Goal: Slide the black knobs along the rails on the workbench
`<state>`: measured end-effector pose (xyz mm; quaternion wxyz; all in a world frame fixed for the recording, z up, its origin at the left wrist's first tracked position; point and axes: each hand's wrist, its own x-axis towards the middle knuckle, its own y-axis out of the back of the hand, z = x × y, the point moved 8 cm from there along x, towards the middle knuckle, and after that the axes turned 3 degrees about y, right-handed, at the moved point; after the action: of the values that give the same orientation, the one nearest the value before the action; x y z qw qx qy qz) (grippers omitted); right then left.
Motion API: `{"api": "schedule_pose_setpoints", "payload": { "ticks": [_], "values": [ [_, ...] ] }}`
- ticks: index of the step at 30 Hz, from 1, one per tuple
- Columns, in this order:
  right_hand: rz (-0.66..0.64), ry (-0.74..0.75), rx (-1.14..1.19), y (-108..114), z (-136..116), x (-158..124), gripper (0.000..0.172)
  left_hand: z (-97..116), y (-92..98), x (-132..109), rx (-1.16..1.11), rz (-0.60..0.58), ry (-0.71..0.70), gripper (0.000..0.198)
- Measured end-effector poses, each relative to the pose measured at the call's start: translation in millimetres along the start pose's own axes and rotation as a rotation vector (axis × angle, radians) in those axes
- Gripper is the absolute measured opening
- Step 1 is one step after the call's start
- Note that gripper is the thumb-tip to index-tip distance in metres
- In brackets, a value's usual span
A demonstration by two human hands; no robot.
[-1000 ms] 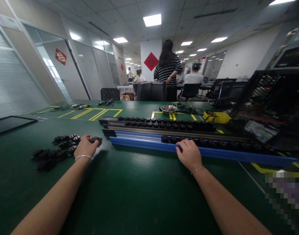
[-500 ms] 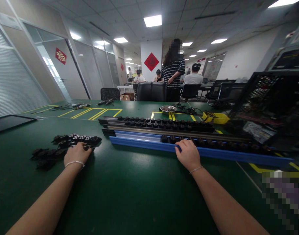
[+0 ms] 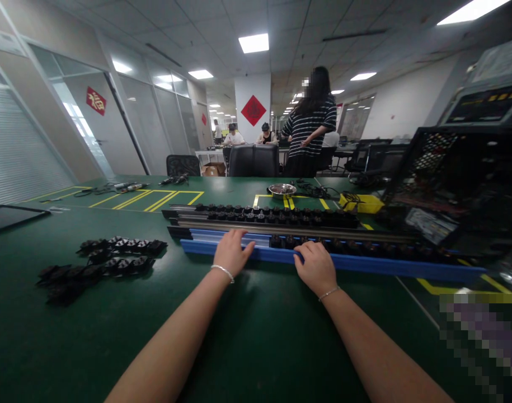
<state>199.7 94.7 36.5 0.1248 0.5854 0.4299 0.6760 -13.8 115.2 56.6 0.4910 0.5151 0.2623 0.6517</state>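
A long blue rail (image 3: 348, 263) lies across the green table with a row of black, socket-like modules (image 3: 289, 242) in its right part. Its left part is a bare channel (image 3: 262, 240). Over that channel is my left hand (image 3: 233, 253), fingers curled down and thumb out to the right; whatever they hold is hidden. My right hand (image 3: 316, 266) grips the near wall of the rail by the first modules, with its fingers bent over the top. Loose black modules (image 3: 125, 263) lie in short rows at the left.
Behind the blue rail lie dark rails (image 3: 184, 222) with more black parts. Farther back are a metal bowl (image 3: 282, 191), a yellow bin (image 3: 365, 204) and cables (image 3: 312, 187). A dark equipment case (image 3: 440, 173) stands at the right. A person in a striped top (image 3: 310, 131) stands beyond the table.
My left hand has left the loose modules and moved right to the rail's bare channel. My right hand stays on the rail. The view has turned slightly; the standing person has turned.
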Motion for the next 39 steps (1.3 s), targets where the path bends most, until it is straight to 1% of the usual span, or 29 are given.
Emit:
{"api": "schedule_pose_setpoints", "payload": {
  "ticks": [1,2,4,6,9,15,20,23,29,33,39],
  "values": [
    [-0.003,-0.004,-0.004,0,0,0,0.016,15,-13.0,0,-0.016,-0.055,-0.004,0.038],
    [-0.007,-0.008,-0.008,0,0,0,0.016,26,-24.5,0,-0.024,-0.104,0.01,0.042],
    [-0.012,-0.011,-0.009,0,0,0,0.015,39,-40.7,0,-0.014,-0.155,0.02,0.049],
    [-0.016,-0.014,-0.009,0,0,1,0.015,45,-50.3,1,0.002,-0.18,0.018,0.051],
    [-0.017,-0.021,-0.018,-1,0,1,0.014,46,-56.6,4,0.006,-0.186,0.032,0.049],
    [-0.01,-0.034,-0.009,-1,1,0,0.014,47,-60.8,9,-0.004,-0.135,0.095,0.045],
    [-0.015,-0.04,-0.001,-1,1,1,0.014,47,-61.2,9,-0.041,-0.065,0.109,0.043],
    [-0.012,-0.036,0.003,-1,2,1,0.014,46,-60.1,8,-0.037,-0.035,0.115,0.042],
    [-0.046,-0.056,-0.008,-3,3,0,0.015,44,-55.8,7,-0.028,-0.003,0.128,0.038],
    [-0.031,-0.038,-0.011,-2,2,0,0.014,41,-52.7,6,-0.029,0.009,0.132,0.04],
    [-0.017,-0.026,-0.006,-1,1,1,0.014,33,-46.9,4,0.033,0.041,0.159,0.04]
  ]
}}
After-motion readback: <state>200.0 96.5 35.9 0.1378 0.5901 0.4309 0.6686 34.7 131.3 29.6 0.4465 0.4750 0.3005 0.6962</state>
